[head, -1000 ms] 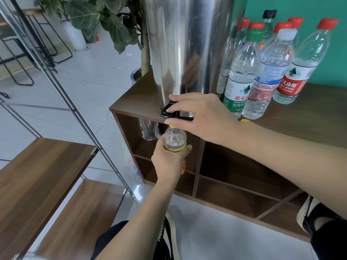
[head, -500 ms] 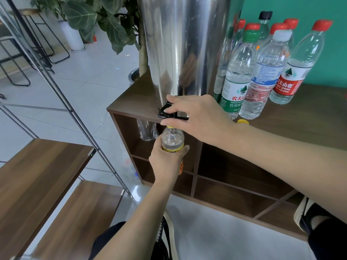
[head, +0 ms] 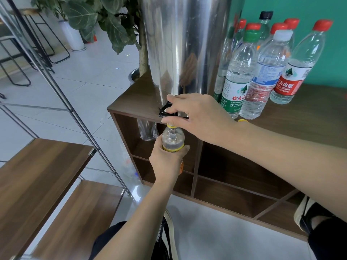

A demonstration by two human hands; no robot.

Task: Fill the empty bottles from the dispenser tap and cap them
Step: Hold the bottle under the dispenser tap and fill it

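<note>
A tall steel dispenser (head: 185, 44) stands on the wooden cabinet (head: 319, 119). Its black tap lever (head: 165, 111) juts over the cabinet's front edge. My right hand (head: 197, 117) grips the lever, thumb under it and fingers over it. Right below the tap, my left hand (head: 169, 162) holds a small clear bottle (head: 172, 137) with a yellow neck ring and yellow label upright, its mouth under the spout. Water stands in the bottle up near its shoulder. A yellow cap (head: 244, 120) lies on the cabinet top behind my right wrist.
Several capped water bottles (head: 238, 76) stand on the cabinet to the right of the dispenser. An empty clear bottle (head: 148, 130) sits in the upper left cubby. Wooden steps (head: 37, 175) with a metal rail (head: 75, 109) rise at left. A potted plant (head: 112, 25) stands behind.
Both hands stay on the tap lever and the bottle. The view has shifted slightly; nothing else has visibly moved.
</note>
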